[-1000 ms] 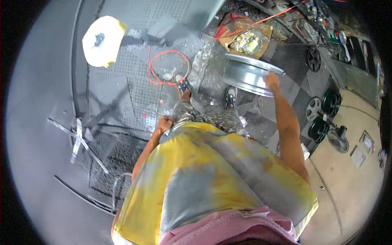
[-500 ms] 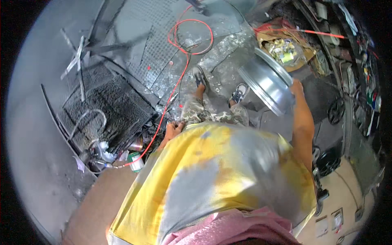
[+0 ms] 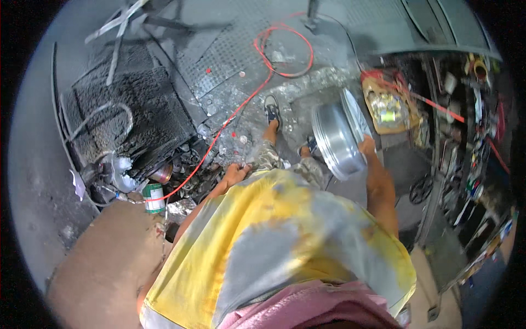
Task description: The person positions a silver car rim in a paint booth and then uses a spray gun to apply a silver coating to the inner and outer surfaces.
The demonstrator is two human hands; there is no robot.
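My right hand [image 3: 367,146] grips a silver metal wheel rim [image 3: 335,143] by its edge. The rim hangs tilted in the air beside my right leg, its ribbed barrel facing left, and it hides much of my right shoe. My left hand [image 3: 236,173] is by my left thigh, loosely bent and holding nothing that I can see. A red hose [image 3: 225,124] runs along the floor past this hand to a metal fitting by a green-and-white can [image 3: 154,198].
On the left lie a dark shaggy mat [image 3: 137,98] and a cross-shaped metal stand [image 3: 119,26]. A torn brown bag [image 3: 395,127] full of scraps sits beyond the rim. Cluttered shelving [image 3: 438,142] lines the right side. The red hose coils on the floor ahead.
The wheel rim has swung to a more upright tilt and moved a little left, still in my right hand. The view has turned, showing more of the right-hand shelving.
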